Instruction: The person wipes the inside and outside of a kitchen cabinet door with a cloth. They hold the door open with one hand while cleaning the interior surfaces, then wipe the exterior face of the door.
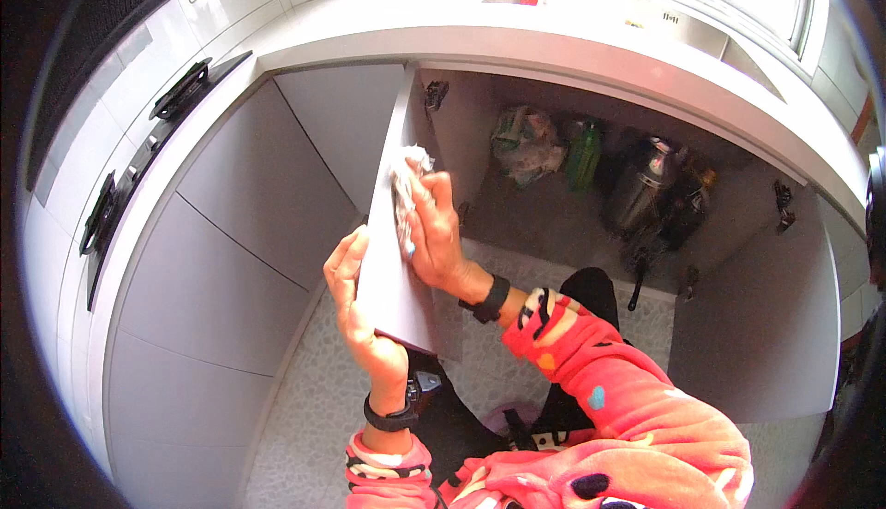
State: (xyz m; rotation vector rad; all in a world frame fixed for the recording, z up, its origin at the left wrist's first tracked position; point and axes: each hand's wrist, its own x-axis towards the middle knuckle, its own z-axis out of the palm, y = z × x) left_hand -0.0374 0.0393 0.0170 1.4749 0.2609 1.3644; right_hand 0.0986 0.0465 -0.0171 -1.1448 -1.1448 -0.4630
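A pale cabinet door (398, 301) stands swung out, seen nearly edge-on, between my two hands. Around its outer edge, near the lower corner, my left hand (363, 301) is closed. My right hand (436, 232) presses a crumpled whitish cloth (413, 163) against the door's inner face, higher up. Both wrists wear dark bands.
Inside the cabinet stand a plastic bag with things in it (526, 142), a green bottle (585, 152) and a metal flask (647, 184). The second door (761, 322) is swung out at right. Above runs the countertop (429, 17) with a sink (692, 38); a gas hob (149, 156) lies left.
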